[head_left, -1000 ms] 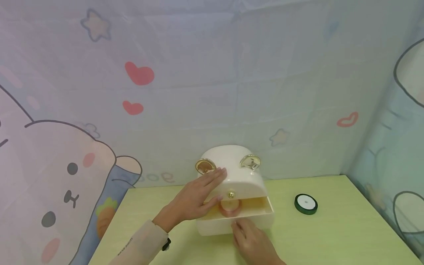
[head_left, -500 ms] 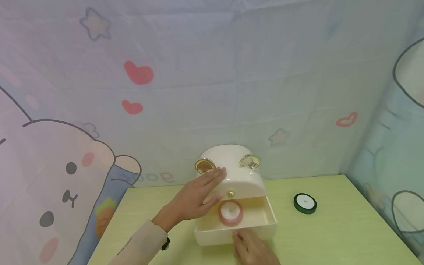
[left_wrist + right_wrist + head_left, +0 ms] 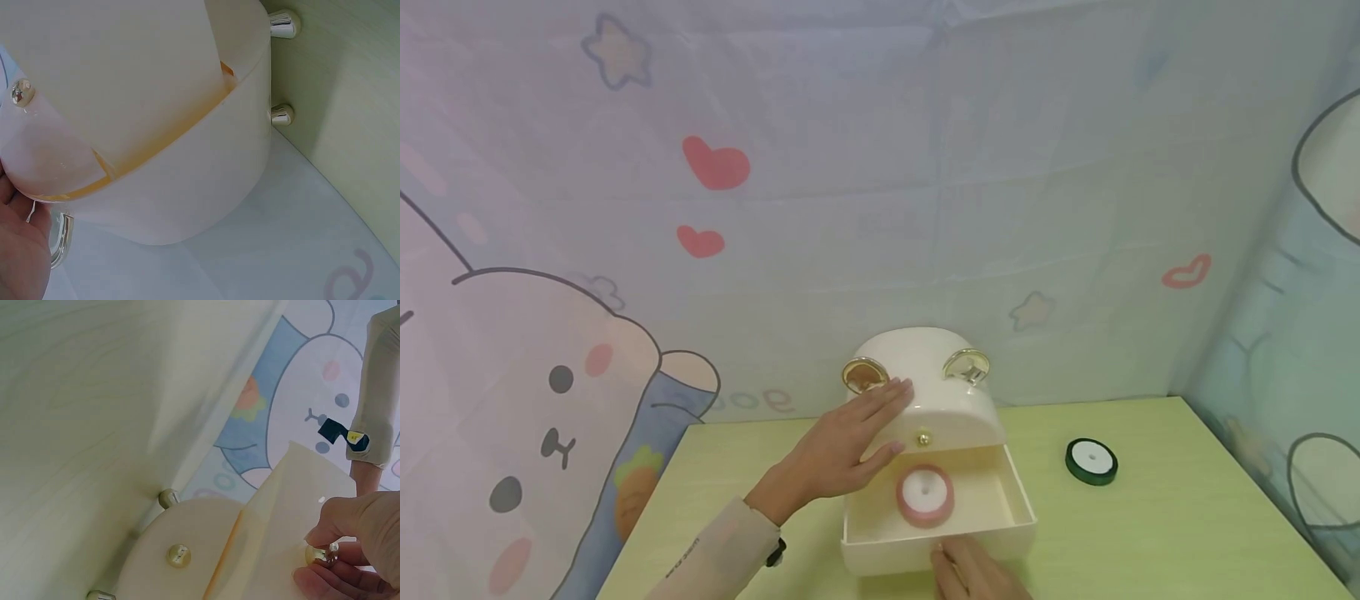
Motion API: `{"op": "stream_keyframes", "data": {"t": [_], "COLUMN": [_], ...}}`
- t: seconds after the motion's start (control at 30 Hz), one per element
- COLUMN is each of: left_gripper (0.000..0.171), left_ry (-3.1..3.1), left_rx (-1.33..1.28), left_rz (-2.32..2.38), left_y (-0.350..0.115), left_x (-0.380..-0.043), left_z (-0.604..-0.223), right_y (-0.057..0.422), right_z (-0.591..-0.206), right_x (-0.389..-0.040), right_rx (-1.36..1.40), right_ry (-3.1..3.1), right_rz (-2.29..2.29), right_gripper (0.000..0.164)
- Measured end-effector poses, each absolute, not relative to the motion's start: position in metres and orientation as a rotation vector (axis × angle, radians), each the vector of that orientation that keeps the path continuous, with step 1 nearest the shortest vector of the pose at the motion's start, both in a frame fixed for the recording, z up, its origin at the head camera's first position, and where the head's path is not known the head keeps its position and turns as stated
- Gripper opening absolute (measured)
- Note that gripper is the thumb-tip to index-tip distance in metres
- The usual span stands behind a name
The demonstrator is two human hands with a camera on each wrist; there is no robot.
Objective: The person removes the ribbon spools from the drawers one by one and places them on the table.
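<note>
A white rounded storage box (image 3: 925, 358) with gold ear-shaped trims stands on the table, its lower drawer (image 3: 1000, 546) pulled out toward me. Inside the drawer lies a pink-rimmed ribbon spool (image 3: 925, 496). My left hand (image 3: 842, 446) rests on the box's top with fingers straight, its fingertips beside the left gold ear (image 3: 865, 375). At the drawer front my right hand (image 3: 973, 571) pinches the gold knob (image 3: 322, 553) between thumb and fingers, plain in the right wrist view. Another small gold knob (image 3: 923, 438) sits on the upper front.
A green ribbon spool (image 3: 1092, 461) lies flat on the table to the right of the box. Behind the pale green table (image 3: 1165, 517) hangs a printed cloth (image 3: 880, 208). Short gold feet (image 3: 282, 115) hold the box off the tabletop.
The right hand has drawn the drawer farther out toward me, carrying the pink spool along and exposing more of the drawer's inside. The left hand has stayed on the box's top.
</note>
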State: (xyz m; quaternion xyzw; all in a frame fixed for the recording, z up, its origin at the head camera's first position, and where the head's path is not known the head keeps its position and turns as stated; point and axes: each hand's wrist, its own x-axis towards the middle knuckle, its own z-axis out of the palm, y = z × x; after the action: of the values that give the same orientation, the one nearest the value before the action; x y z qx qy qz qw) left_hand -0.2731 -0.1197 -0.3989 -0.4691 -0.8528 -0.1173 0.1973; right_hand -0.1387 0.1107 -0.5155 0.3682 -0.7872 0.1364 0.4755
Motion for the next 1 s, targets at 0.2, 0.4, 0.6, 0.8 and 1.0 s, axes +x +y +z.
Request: {"op": "stream_keyframes", "data": {"t": [0.2, 0.4, 0.6, 0.8, 1.0], "left_gripper": [0.066, 0.066, 0.066, 0.066, 0.066], "left_ry": [-2.387, -2.38, -2.377, -2.367, -2.363], "left_rx": [-1.304, -1.31, -1.312, -1.317, -1.323], "left_rz": [-0.323, -0.322, -0.321, -0.324, -0.326], "left_y": [-0.12, -0.12, -0.119, -0.119, -0.119], "left_x": [-0.272, -0.272, -0.272, -0.271, -0.272], "left_z": [-0.398, -0.398, -0.398, -0.398, -0.397], "right_y": [0.107, 0.101, 0.1, 0.102, 0.103], "right_z": [-0.517, -0.518, -0.519, -0.52, -0.52], "right_x": [-0.136, -0.133, -0.132, -0.131, -0.128], "right_rx": [0.865, 0.823, 0.821, 0.823, 0.822], "right_ry": [-1.921, -1.915, -1.92, -1.922, -1.937], "right_rz": [0.359, 0.323, 0.337, 0.326, 0.298], "right_gripper": [0.047, 0.053, 0.051, 0.052, 0.054]}}
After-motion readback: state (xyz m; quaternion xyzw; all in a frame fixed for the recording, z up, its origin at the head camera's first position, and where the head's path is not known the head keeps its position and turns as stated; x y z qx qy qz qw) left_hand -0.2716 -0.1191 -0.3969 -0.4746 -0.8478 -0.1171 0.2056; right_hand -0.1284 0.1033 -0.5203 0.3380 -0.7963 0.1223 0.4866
